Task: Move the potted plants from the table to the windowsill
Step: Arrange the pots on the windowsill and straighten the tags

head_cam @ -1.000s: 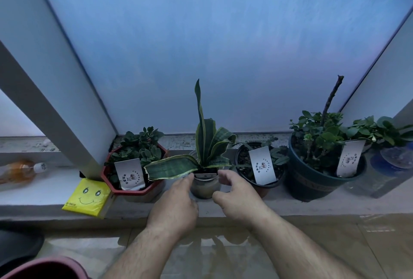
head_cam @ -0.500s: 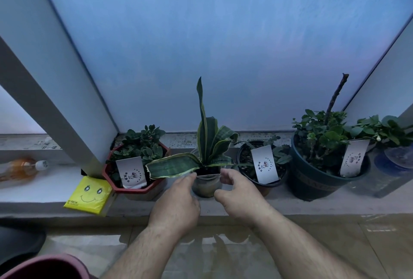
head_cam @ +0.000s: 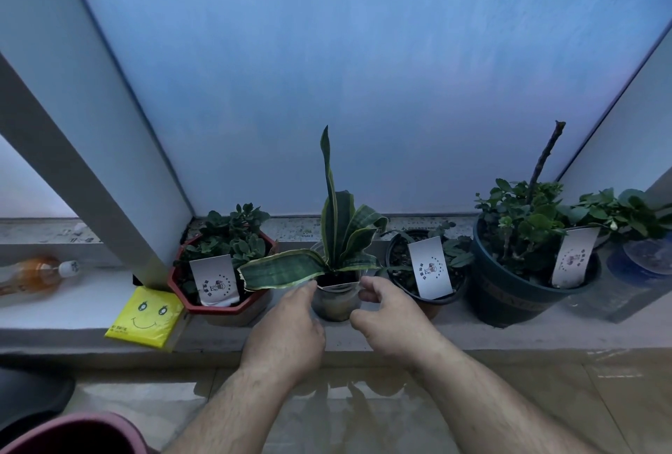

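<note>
A snake plant in a small clear pot (head_cam: 336, 302) stands on the grey windowsill (head_cam: 454, 333), between a red octagonal pot (head_cam: 222, 308) and a small black pot (head_cam: 398, 273). My left hand (head_cam: 287, 333) rests with its fingertips against the clear pot's left side. My right hand (head_cam: 392, 322) is curled just beside the pot's right side, with a thin gap. Further right stand a large dark pot (head_cam: 509, 301) with a bushy plant and a blue pot (head_cam: 640, 261). White tags stick out of three pots.
A yellow smiley packet (head_cam: 145, 315) lies on the sill's front edge left of the red pot. An orange-liquid bottle (head_cam: 32, 275) lies at far left. A slanted window post (head_cam: 91, 163) meets the sill behind the red pot. A dark red rim (head_cam: 72, 432) shows at bottom left.
Both hands have eased back slightly from the clear pot; the right fingers have come off its rim. The pot stays where it stood on the sill.
</note>
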{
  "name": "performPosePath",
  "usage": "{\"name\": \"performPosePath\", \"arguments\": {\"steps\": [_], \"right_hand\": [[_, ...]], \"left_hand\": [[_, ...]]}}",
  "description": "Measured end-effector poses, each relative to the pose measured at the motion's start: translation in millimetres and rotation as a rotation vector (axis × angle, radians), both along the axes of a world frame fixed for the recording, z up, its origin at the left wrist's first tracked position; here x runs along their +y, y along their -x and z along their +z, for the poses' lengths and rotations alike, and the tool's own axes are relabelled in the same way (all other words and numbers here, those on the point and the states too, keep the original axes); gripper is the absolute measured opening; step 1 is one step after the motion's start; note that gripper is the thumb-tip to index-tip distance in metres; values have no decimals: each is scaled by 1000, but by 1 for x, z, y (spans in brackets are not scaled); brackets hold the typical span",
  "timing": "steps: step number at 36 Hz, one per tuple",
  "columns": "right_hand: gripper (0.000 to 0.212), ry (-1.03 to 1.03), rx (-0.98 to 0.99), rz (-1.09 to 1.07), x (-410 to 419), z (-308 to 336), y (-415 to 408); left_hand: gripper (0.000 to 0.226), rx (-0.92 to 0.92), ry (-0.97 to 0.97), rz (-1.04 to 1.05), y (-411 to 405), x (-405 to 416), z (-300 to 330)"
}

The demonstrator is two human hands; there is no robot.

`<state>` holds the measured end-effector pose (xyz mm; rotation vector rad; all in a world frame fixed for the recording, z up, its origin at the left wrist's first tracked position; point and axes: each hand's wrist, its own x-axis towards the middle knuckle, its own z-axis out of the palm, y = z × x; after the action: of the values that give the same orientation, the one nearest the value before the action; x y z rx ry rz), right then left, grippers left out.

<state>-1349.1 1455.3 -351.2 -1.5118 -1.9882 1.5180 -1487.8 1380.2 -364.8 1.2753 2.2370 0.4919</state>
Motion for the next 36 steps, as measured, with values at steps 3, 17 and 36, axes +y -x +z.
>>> {"name": "performPosePath", "arguments": {"steps": [3, 17, 36], "right_hand": [[59, 2, -4, 6, -2, 3, -2], [26, -131, -50, -323, 27, 36, -72], [52, -107, -157, -246, 37, 11, -95]], "left_hand": [[62, 17, -19, 13, -1, -1, 3], [13, -192, -447, 138, -41, 15, 18], [53, -657, -272, -62, -111, 48, 25]]}}
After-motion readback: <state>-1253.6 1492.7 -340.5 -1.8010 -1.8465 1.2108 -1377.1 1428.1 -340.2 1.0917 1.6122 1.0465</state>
